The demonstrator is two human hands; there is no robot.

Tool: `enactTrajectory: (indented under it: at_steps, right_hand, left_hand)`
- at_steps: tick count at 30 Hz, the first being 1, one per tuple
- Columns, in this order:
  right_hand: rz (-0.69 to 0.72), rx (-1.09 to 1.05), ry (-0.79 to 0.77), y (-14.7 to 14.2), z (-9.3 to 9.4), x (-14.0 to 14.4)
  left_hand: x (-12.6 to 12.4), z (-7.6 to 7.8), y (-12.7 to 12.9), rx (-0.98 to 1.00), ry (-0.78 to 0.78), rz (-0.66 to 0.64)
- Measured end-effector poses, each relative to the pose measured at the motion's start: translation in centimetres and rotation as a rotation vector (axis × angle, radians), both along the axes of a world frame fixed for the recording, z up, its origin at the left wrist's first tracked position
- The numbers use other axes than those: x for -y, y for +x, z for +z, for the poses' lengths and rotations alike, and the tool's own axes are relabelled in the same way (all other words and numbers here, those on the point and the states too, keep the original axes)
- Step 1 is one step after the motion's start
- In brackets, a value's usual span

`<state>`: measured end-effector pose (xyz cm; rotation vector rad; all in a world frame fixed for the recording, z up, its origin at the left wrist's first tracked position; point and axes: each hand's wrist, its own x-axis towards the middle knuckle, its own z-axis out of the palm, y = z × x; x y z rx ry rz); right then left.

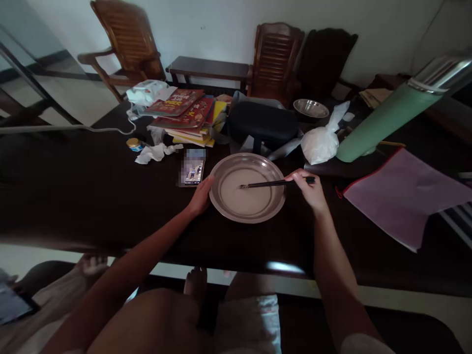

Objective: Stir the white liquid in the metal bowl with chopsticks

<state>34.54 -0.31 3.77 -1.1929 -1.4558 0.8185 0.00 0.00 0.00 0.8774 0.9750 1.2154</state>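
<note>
A wide metal bowl [248, 219] stands on the dark table in front of me, holding a pale, whitish liquid [239, 199]. My left hand [201, 196] grips the bowl's left rim. In my right hand [308, 189] is a pair of dark chopsticks [269, 183], held nearly level across the bowl's right rim. Their tips reach the middle of the whitish liquid. Just left of the bowl lies a phone [193, 169] with its screen lit, partly blurred.
Behind the bowl sit a black case [261, 120], a knotted bag of white powder [320, 145] and another metal bowl [310, 108]. A tall green thermos [391, 120] and a pinkish pouch [401, 196] are at right. Stacked books [184, 115], crumpled tissue [155, 153] and a small jar [134, 144] lie left.
</note>
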Motion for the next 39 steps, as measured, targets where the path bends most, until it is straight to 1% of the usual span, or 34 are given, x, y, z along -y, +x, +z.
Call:
enactTrajectory:
  at_steps: [2, 4, 6, 8, 9, 10, 13, 14, 16, 18, 19, 20, 24, 25, 26, 29, 31, 34, 35, 37, 39]
  right_hand:
    - [-0.093, -0.055, 0.022, 0.22, -0.16, -0.07]
    - [-0.128, -0.101, 0.019, 0.38, -0.30, -0.11]
    - [-0.065, -0.076, -0.001, 0.24, -0.29, -0.09]
    - [0.021, 0.001, -0.011, -0.04, -0.17, -0.06]
    - [0.034, 0.021, -0.002, -0.11, -0.12, -0.05]
    - [0.010, 0.026, 0.008, -0.08, -0.10, -0.06]
    - [-0.168, -0.051, 0.041, 0.42, -0.24, -0.14]
    - [-0.180, -0.073, 0.049, 0.57, -0.31, -0.15]
    - [-0.121, -0.080, 0.020, 0.58, -0.35, -0.12]
    - [0.009, -0.022, -0.023, 0.22, -0.18, -0.02]
    - [0.057, 0.011, -0.015, 0.03, -0.05, 0.04]
    - [0.071, 0.018, 0.006, -0.11, 0.08, 0.10]
    - [-0.076, -0.089, 0.061, 0.02, 0.36, 0.20]
    - [-0.086, -0.105, 0.060, 0.08, 0.36, 0.20]
    - [-0.068, -0.103, 0.048, 0.09, 0.35, 0.21]
    - [0.052, -0.027, -0.008, -0.08, 0.37, 0.25]
    - [0.047, 0.007, -0.008, -0.07, 0.41, 0.29]
    - [-0.089, -0.046, 0.014, 0.18, 0.41, 0.33]
    - [-0.109, -0.062, 0.007, 0.20, 0.40, 0.33]
    - [-0.067, -0.057, -0.016, 0.07, 0.45, 0.33]
    - [0.020, -0.004, -0.022, -0.18, 0.59, 0.33]
  left_hand:
    - [-0.05, -0.18, -0.11, -0.004, 0.011, -0.013]
    - [-0.11, -0.31, -0.21, -0.006, 0.017, -0.024]
    - [-0.16, -0.38, -0.26, -0.006, 0.019, -0.024]
    - [-0.17, -0.39, -0.25, -0.006, 0.019, -0.022]
    - [-0.17, -0.39, -0.22, -0.005, 0.020, -0.021]
    - [-0.15, -0.38, -0.19, -0.003, 0.022, -0.023]
    - [-0.12, -0.38, -0.11, 0.006, 0.025, -0.021]
    - [-0.11, -0.39, -0.09, 0.006, 0.022, -0.018]
    - [-0.12, -0.38, -0.07, 0.000, 0.012, -0.007]
    - [-0.12, -0.32, -0.07, -0.007, 0.005, 0.002]
    - [-0.12, -0.28, -0.07, -0.009, 0.004, 0.003]
    - [-0.11, -0.23, -0.07, -0.010, 0.007, 0.002]
    - [-0.08, -0.16, -0.11, -0.019, 0.023, -0.013]
    - [-0.08, -0.18, -0.13, -0.023, 0.025, -0.017]
    - [-0.09, -0.21, -0.14, -0.026, 0.025, -0.021]
    - [-0.12, -0.25, -0.17, -0.031, 0.023, -0.021]
    - [-0.10, -0.21, -0.15, -0.032, 0.019, -0.012]
    - [-0.02, -0.09, -0.07, -0.035, 0.022, -0.009]
    - [0.00, -0.06, -0.04, -0.036, 0.024, -0.008]
    - [0.03, -0.04, 0.02, -0.040, 0.025, 0.000]
    - [0.02, -0.06, 0.03, -0.042, 0.021, 0.009]
